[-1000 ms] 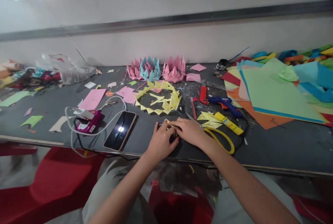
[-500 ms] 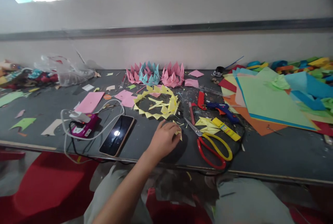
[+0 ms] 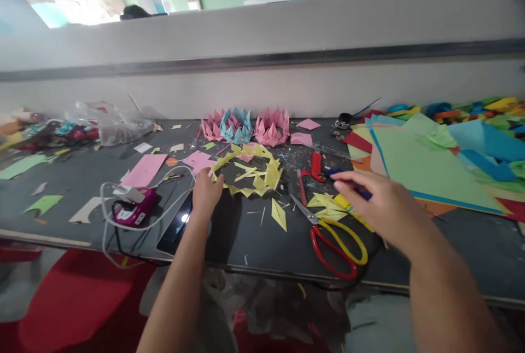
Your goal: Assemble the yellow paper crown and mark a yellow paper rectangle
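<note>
We start at the lower left of the frame, where a red stool (image 3: 77, 304) stands below the table's front edge. On the table (image 3: 262, 257), scissors (image 3: 314, 220) with one yellow and one red handle lie right of lower centre, and a phone (image 3: 174, 230) lies partly under the left forearm. Near the centre we record a loose yellow paper diamond (image 3: 279, 214), lying flat.

The right hand (image 3: 377, 205), right of centre, is over the blue glue gun (image 3: 363, 193), covering much of it; we cannot tell whether the fingers are closed on it. A yellow packet (image 3: 342, 202) shows just beside that hand.

The left hand (image 3: 207, 191), left of centre, is at the left edge of the yellow paper ring (image 3: 272, 174) — thumb and fingers narrowly spaced, though we cannot confirm a pinch. The ring lies mid-frame, pointed along its rim, with paper strips inside. Left of it we find a purple power block (image 3: 138, 212) with a white plug.

Farther back, a blue paper crown (image 3: 237, 126) stands between two pink ones. Coloured sheets (image 3: 435, 164) lie at right, a clear plastic bag (image 3: 118, 126) at upper left — and the pale wall (image 3: 262, 27) closes the view behind.
</note>
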Demonstrator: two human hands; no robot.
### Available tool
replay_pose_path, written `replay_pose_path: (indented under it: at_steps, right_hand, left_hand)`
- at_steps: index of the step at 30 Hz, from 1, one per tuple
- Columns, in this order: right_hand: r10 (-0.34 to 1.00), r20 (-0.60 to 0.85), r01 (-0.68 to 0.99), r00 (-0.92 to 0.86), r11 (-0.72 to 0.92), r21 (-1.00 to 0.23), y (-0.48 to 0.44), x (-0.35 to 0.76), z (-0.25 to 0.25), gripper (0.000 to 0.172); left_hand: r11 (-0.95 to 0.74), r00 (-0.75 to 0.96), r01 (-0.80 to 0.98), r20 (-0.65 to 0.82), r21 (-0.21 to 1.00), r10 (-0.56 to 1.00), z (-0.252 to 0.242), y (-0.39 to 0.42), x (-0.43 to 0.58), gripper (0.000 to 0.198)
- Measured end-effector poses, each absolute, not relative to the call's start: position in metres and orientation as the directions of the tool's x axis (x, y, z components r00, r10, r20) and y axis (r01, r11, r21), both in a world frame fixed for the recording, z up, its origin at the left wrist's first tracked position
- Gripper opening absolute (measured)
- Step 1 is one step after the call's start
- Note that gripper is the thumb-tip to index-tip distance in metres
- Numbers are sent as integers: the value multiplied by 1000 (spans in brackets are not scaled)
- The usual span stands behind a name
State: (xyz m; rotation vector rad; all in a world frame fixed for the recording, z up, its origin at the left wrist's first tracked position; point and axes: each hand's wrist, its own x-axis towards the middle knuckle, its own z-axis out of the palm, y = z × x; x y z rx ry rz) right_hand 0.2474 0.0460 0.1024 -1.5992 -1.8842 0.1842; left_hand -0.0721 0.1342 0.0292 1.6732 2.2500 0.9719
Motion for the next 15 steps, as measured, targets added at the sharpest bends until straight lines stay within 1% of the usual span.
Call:
replay_pose_path:
  at_steps: [1, 2, 3, 5, 7, 10, 13, 15]
  right_hand:
    - [961, 269, 884, 70, 65, -464, 57, 266, 93, 19]
    - [967, 176, 901, 182, -93, -425, 66, 285, 82, 19]
    - [955, 107, 894, 278, -216, -393, 72, 304, 72, 21]
    - [944, -50, 848, 325, -314, -428, 80, 333, 51, 27]
    - [930, -131, 823, 345, -366, -435, 87, 348, 33, 25]
    - [935, -191, 798, 298, -354, -488, 98, 348, 14, 24]
    - [937, -174, 775, 303, -349, -528, 107, 344, 4, 24]
    - [937, -124, 758, 326, -337, -558, 110, 345, 0, 22]
  left_hand:
    - [189, -369, 783, 199, 593, 908, 28, 138, -74, 46]
    - [210, -375, 775, 166, 596, 912, 28, 141, -76, 48]
    - [222, -374, 770, 140, 598, 917, 27, 143, -77, 51]
    - [226, -359, 764, 108, 604, 927, 26, 143, -77, 56]
    - [214, -336, 761, 90, 612, 938, 25, 139, -75, 62]
    - [181, -269, 759, 48, 626, 962, 21, 132, -71, 65]
    - [161, -208, 762, 2, 627, 978, 22, 126, -69, 52]
    - [181, -231, 770, 3, 612, 973, 27, 126, -69, 41]
